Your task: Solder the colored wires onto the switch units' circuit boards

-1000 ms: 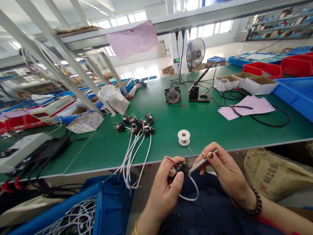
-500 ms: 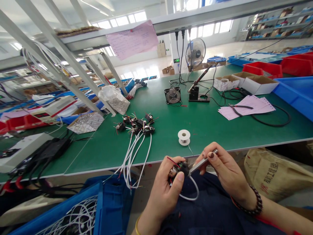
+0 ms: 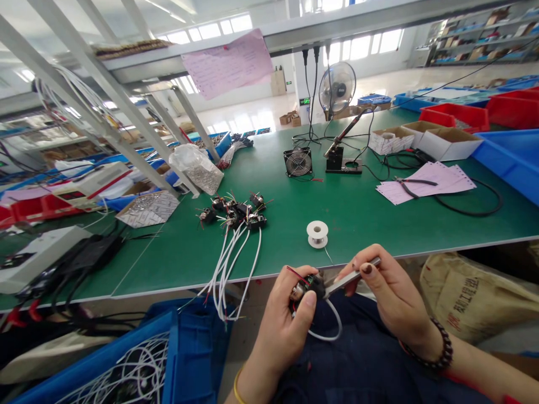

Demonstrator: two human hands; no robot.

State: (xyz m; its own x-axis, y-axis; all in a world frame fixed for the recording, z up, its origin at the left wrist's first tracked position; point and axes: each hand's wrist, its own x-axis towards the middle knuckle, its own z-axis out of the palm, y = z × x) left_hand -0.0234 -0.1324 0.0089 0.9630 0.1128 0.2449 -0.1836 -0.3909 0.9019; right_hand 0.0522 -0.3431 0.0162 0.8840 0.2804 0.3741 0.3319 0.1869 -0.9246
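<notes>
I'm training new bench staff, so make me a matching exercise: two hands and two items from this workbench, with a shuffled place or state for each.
Column one
1. Left hand
2. Right hand
3. White spool
4. Pliers

Column two
A. Lying on pink sheets
B. Gripping a slim metal tool
C. Standing on the green tabletop
D. Holding a small black part with a white cable

Pairs: 1-D, 2-B, 3-C, 4-A
</notes>
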